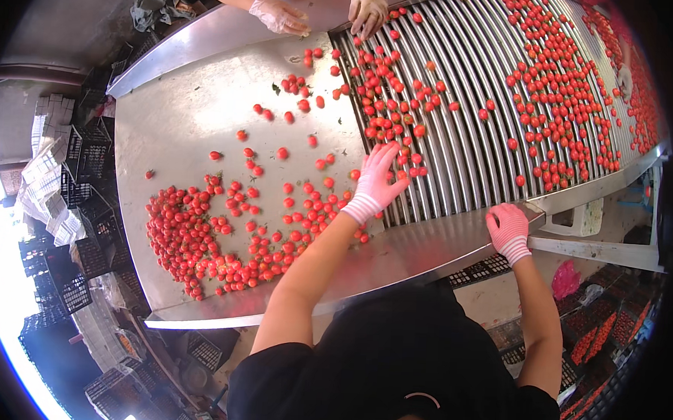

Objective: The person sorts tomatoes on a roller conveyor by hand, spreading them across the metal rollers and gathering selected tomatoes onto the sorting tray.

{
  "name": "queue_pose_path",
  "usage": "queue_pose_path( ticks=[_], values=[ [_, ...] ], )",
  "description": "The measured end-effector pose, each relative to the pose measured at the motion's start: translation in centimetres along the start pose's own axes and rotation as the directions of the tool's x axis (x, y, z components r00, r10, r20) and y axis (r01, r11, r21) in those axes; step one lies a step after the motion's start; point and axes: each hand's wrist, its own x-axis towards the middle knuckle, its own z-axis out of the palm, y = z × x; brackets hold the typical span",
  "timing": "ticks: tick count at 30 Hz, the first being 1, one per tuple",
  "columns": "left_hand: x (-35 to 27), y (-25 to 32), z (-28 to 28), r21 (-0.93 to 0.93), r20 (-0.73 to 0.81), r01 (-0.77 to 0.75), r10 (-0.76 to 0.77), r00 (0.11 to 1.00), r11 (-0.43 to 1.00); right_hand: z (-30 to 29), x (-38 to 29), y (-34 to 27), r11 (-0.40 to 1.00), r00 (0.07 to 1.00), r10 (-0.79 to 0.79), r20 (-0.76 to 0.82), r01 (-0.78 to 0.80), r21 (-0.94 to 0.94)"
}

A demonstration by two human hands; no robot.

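Note:
My left hand (379,178), in a pink and white knit glove, lies palm down with fingers spread at the near end of the metal roller conveyor (460,74), touching or just above small red tomatoes (382,125). My right hand (508,229), gloved alike, rests on the steel side rail (453,237) with fingers curled over its edge and no tomato visible in it. Left of the rollers, a sheet-metal table (171,118) carries a dense pile of tomatoes (181,226) at its near left and scattered ones elsewhere. Many more tomatoes (561,101) lie on the rollers farther right.
Across the conveyor, a co-worker's two gloved hands (367,11) are over its far edge. Another person's gloved hand (624,82) is at the far right. Black plastic crates (88,148) stand at left; crates of tomatoes (595,339) stand at lower right. A metal frame bar (594,250) juts out beside my right hand.

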Motion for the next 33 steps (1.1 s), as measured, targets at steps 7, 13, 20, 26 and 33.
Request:
queue_pose_path(
  ticks=[7,13,20,26,33],
  values=[
    [-15.5,-2.3,-12.0,0.704,-0.113,0.558,-0.707,0.698,0.438,0.2,0.2,3.0,1.000,1.000,-0.009,-0.005,0.009,0.023],
    [-21.8,-2.1,-11.0,0.742,-0.110,0.603,-0.834,0.540,0.292,-0.6,-0.7,5.5,1.000,1.000,0.003,-0.005,-0.003,0.000],
    [-21.0,12.9,1.0,0.496,-0.028,0.523,-0.589,0.807,0.693,-10.4,-10.1,10.2,0.999,0.998,-0.036,-0.054,0.038,0.032],
    [-7.7,24.7,11.1,0.227,0.343,0.075,-0.152,0.927,0.971,-15.2,-9.1,16.8,0.998,0.999,-0.016,-0.037,0.018,0.060],
    [12.5,22.5,24.5,0.162,0.020,0.156,-0.162,0.987,0.974,-14.5,-3.3,26.6,0.995,0.997,-0.063,-0.032,0.065,0.073]
  ],
)
